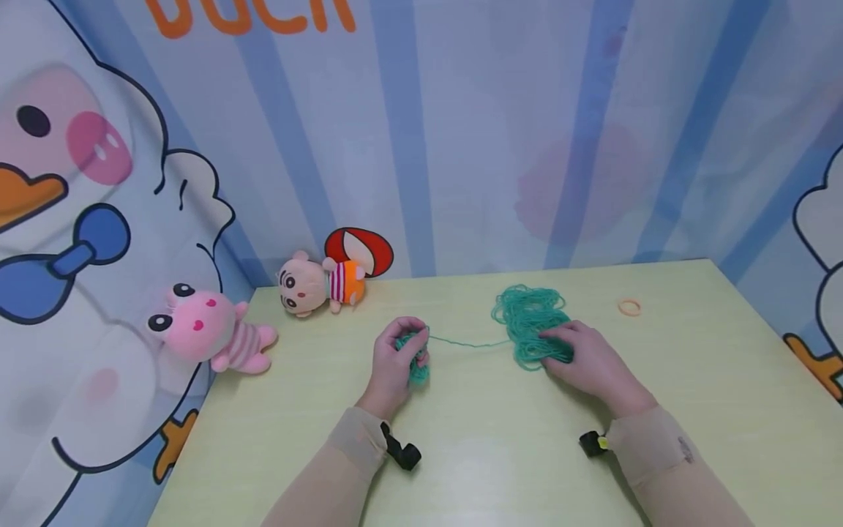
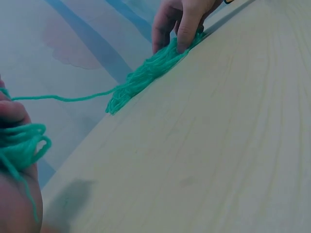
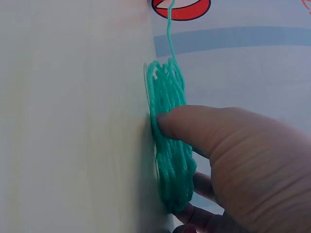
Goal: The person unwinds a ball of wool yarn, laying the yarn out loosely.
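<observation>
A loose pile of green yarn (image 1: 527, 322) lies on the table right of the middle. My right hand (image 1: 586, 362) grips its near right end, with the thumb (image 3: 194, 126) over the strands in the right wrist view. Left of it, my left hand (image 1: 395, 362) holds a small wound bundle of the same yarn (image 1: 418, 372) in curled fingers. A single strand (image 1: 467, 343) runs between the bundle and the pile, sagging a little. In the left wrist view a short loose end hangs from the bundle (image 2: 22, 150) across the palm.
A peach-coloured ring-shaped band (image 1: 629, 307) lies right of the pile. Two plush toys, a pink one (image 1: 217, 329) and one in an orange and striped outfit (image 1: 323, 284), lie at the table's left and back left. A printed cloth backdrop (image 1: 474, 146) rises behind the table (image 1: 500, 454).
</observation>
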{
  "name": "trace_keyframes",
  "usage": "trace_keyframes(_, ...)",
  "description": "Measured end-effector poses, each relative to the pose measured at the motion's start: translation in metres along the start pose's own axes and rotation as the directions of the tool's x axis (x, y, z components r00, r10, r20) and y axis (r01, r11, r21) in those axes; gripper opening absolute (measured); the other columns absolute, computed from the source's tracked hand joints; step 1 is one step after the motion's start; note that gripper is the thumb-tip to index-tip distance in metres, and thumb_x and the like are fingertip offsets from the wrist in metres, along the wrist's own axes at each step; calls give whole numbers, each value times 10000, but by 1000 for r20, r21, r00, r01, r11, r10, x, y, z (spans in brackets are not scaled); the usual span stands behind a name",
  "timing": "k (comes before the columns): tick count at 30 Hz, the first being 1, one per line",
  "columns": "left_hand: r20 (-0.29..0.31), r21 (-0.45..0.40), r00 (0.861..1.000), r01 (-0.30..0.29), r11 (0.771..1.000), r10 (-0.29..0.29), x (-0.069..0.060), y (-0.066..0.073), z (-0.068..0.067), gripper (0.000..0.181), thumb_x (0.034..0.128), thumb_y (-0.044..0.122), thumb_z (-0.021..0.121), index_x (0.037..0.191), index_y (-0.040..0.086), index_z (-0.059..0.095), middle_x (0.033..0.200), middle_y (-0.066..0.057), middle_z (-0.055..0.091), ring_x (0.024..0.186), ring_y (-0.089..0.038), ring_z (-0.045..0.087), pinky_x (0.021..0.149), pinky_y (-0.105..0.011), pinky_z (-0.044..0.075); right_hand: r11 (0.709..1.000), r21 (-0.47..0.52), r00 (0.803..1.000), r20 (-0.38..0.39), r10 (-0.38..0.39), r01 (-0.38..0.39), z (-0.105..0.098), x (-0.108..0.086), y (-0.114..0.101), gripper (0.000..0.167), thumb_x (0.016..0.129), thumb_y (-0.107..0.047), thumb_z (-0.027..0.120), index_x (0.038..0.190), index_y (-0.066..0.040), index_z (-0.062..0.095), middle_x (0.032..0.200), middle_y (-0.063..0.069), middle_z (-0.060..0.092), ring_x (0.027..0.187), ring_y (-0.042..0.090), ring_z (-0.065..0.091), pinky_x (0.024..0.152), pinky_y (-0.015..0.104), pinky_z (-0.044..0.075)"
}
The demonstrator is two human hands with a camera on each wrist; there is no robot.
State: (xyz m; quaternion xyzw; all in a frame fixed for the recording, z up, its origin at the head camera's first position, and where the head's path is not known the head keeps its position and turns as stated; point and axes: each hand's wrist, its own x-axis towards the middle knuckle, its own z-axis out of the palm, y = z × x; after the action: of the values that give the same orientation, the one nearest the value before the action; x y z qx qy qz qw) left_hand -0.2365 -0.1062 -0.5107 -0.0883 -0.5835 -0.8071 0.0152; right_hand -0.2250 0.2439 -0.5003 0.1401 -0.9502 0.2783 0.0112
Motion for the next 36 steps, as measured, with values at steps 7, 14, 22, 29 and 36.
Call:
trace_keyframes(7,11,-7,1000,-4,1000,4,-1,2,5,92,1053,48,674,1112,118,663,913,21,607,645,-124,514,594,-210,476,997,-70,999,-43,23,-26,-4,11,-17,543,972,-286,761,1474,-96,674,1550,288,535,1350,569,498,1100,705,482)
trace_keyframes(14,21,18,1000,5,1000,-6,0,5,4,96,1056,67,683,1148,82,657,909,6,599,646,-131,524,605,-213,491,979,-16,964,-172,-203,203,21,16,-95,416,1049,-289,714,1417,-94,719,1466,153,679,1262,411,586,1061,610,526)
trace_keyframes(22,53,9,999,3,1000,-3,-2,2,4,88,1055,62,687,1130,103,667,927,26,637,650,-120,540,593,-214,487,987,36,983,-99,-154,158,62,37,-149,360,1103,-301,680,1396,-102,744,1358,120,751,1183,342,663,1018,509,580)
trace_keyframes(29,43,40,999,12,999,-14,-1,0,2,83,1055,83,695,1127,104,661,900,32,628,652,-100,536,584,-217,485,989,49,978,-165,-130,139,60,38,-149,200,1090,-233,701,1174,-123,845,1136,51,811,1048,286,687,915,460,595)
trace_keyframes(36,31,19,999,16,1000,-16,-1,3,-2,73,1059,86,677,1113,133,658,826,45,624,605,-105,509,546,-224,433,990,83,955,-286,-82,110,34,21,-110,177,1069,-192,721,1163,-106,844,1133,74,811,1047,327,698,897,509,580)
